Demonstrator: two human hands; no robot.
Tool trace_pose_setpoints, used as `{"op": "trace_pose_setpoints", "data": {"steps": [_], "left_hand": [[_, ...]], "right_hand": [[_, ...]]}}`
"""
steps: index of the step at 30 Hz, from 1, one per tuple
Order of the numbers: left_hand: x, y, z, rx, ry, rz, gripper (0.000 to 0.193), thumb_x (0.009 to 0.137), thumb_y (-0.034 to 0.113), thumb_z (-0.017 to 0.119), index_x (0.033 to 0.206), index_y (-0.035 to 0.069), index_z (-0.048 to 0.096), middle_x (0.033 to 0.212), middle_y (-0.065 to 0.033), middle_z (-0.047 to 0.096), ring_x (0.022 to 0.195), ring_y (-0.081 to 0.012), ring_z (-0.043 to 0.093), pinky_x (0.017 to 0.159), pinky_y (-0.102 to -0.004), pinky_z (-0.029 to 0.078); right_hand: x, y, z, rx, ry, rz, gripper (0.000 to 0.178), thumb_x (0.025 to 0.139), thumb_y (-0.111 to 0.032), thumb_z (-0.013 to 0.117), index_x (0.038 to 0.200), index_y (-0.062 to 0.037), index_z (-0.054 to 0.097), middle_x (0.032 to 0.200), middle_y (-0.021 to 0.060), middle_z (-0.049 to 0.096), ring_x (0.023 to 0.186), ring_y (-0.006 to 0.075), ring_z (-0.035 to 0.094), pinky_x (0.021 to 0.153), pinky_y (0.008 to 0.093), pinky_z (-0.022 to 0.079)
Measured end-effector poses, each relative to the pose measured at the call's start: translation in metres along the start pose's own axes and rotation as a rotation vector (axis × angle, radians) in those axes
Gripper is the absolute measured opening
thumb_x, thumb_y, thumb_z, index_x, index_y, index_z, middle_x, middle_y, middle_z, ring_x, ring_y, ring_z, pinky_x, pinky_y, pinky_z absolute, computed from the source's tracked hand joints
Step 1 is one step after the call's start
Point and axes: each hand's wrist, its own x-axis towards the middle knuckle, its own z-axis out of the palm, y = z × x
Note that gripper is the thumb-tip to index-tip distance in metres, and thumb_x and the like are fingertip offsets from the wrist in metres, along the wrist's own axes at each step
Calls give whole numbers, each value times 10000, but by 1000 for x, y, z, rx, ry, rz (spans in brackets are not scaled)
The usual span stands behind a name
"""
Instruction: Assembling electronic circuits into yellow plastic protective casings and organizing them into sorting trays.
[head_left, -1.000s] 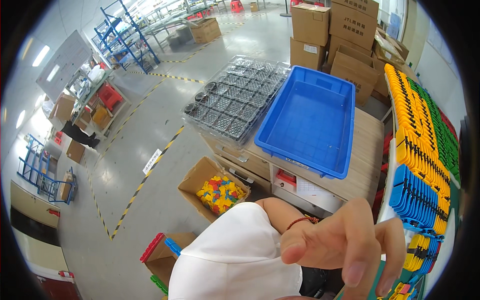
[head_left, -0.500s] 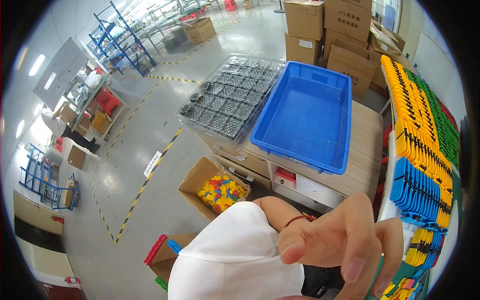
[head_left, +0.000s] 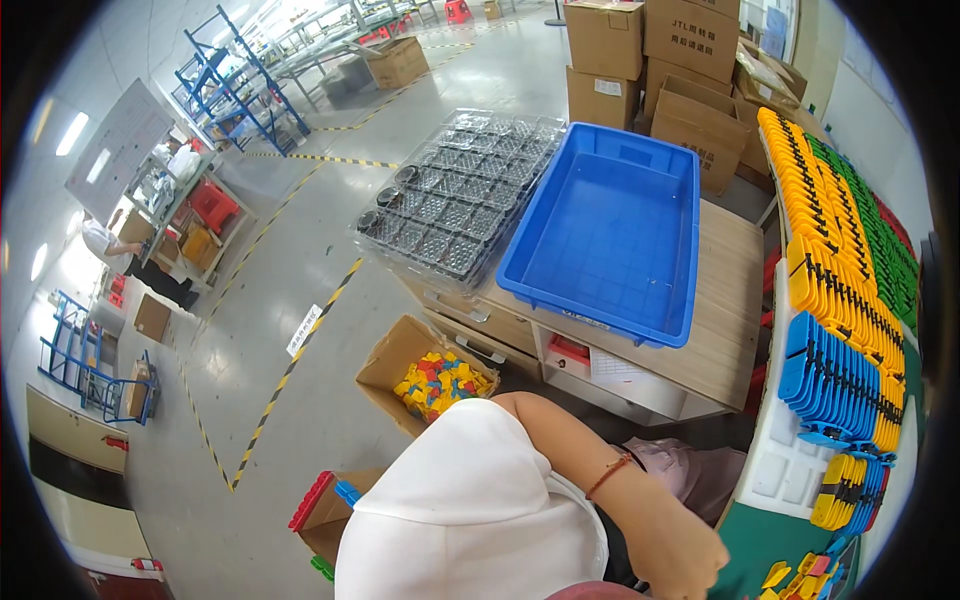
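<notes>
My left hand (head_left: 682, 552) is low at the right, at the end of a bent forearm with a red cord bracelet (head_left: 608, 476). Its back and knuckles face up and its fingers are tucked underneath, so what they hold, if anything, is hidden. A white sleeve (head_left: 440, 500) covers the upper arm. Right of the hand, several small yellow, blue and pink pieces (head_left: 800, 578) lie on a green work surface (head_left: 745, 540). Beyond them stand yellow and black pieces (head_left: 838, 492) and a row of blue flat pieces (head_left: 825, 375). My right hand is out of view.
A blue bin (head_left: 610, 235) and a clear-lidded black tray (head_left: 460, 195) sit on a wooden cabinet (head_left: 725, 300). An open carton (head_left: 385, 355) of coloured pieces stands beside it. Cardboard boxes (head_left: 695, 130) are stacked behind. Far left, a person (head_left: 105, 245) stands at a bench.
My left hand has dropped from in front of the camera toward the green surface, its spread fingers now tucked out of sight. More of the green surface and a white tray shows.
</notes>
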Motion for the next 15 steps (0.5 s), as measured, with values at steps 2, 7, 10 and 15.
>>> {"op": "trace_pose_setpoints", "data": {"steps": [2,7,10,15], "left_hand": [[-3,5,11,48,-220,34,155,848,114,551,955,12,596,807,-114,607,740,-262,592,654,-387,471],[-2,-3,25,-13,-223,110,93,829,104,567,882,40,610,727,-88,610,679,-272,603,622,-395,475],[8,-14,32,-145,-267,252,89,812,116,598,888,73,616,731,-81,618,703,-277,620,627,-394,481],[65,-39,46,-187,-309,455,116,707,192,592,695,82,557,651,-19,528,642,-190,539,646,-324,399]], "right_hand": [[-1,3,-1,-5,-26,-53,407,949,-308,548,1198,6,473,1086,160,559,898,246,555,778,366,471],[9,-32,2,-44,-101,-111,388,942,-194,537,1260,-3,424,1120,164,554,937,282,560,844,385,478],[21,-44,-8,-491,-381,-253,574,906,-158,610,1391,-65,320,1221,168,508,1043,322,545,875,391,480],[8,-73,-54,-537,-126,-370,396,794,47,548,1184,-9,509,1059,203,579,909,362,578,774,431,474]]}}
